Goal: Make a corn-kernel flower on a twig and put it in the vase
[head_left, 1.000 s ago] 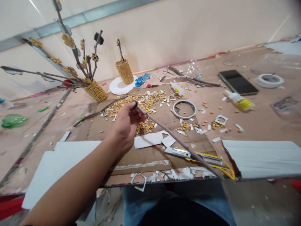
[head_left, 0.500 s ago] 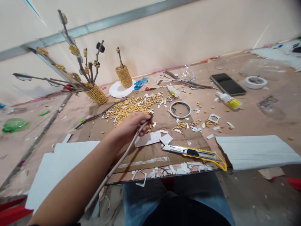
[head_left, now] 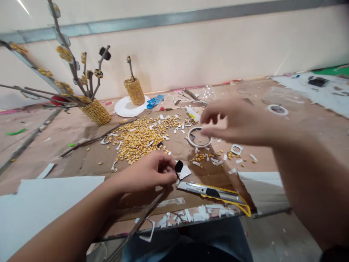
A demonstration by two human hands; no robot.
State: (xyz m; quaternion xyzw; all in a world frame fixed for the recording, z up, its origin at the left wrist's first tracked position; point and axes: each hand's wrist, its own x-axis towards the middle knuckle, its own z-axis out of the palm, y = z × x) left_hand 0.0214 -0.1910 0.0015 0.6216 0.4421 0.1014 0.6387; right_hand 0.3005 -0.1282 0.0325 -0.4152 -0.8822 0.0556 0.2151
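Observation:
My left hand is closed round a thin grey stick that ends in a small black disc. The stick runs down and left from the hand toward my lap. My right hand hovers above the cardboard work mat, fingers loosely curled, thumb and forefinger nearly pinched; it is smeared by motion. Under it lies a white tape ring. A heap of corn kernels lies just beyond my left hand. A yellow utility knife rests right of that hand.
Two kernel-covered cups, the left cup with branching sticks and the far cup on a white plate, stand at the back left. A glue bottle, white paper scraps, white sheets and a tape roll lie around.
My left hand drew back toward me and swung the stick so its black tip is at my fingers. My right hand came into view above the tape ring.

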